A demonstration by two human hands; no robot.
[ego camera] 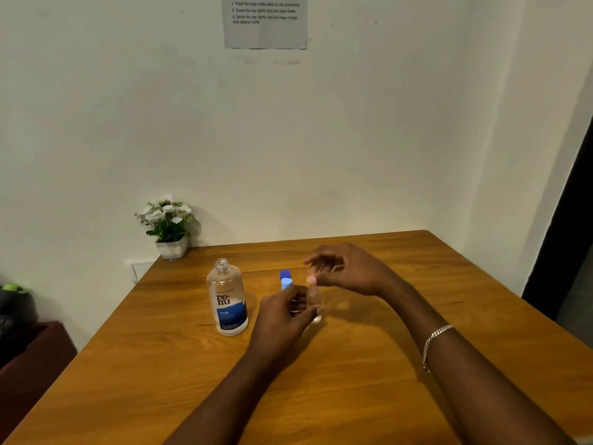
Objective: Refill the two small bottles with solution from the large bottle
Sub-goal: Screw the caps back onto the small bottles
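My left hand (282, 319) is wrapped around a small clear bottle (314, 304) standing upright on the wooden table (369, 380), fingers curled against its side, thumb hidden from me. My right hand (349, 268) hovers just above it, thumb and fingertips bunched together over a small pinkish cap (311, 279) at the bottle's neck; it's blurred, so I can't tell whether they actually pinch it. Just behind my left hand there's a pale blue cap (286, 283) with a darker blue cap (285, 273) right behind it, and what they sit on is hidden by my fingers. To the left, near but apart, stands the large bottle (227, 300), open at the neck, clear with a white and blue label reading "re-nu" and "fresh"; the smaller print is too fine. A potted plant (168, 226) with white flowers sits at the far left corner of the table. On the wall a sheet of paper (265, 22) shows numbered lines 4, 5 and 6, with "Screw the cap tightly" readable. A chain bracelet (433, 343) rides on my right forearm.
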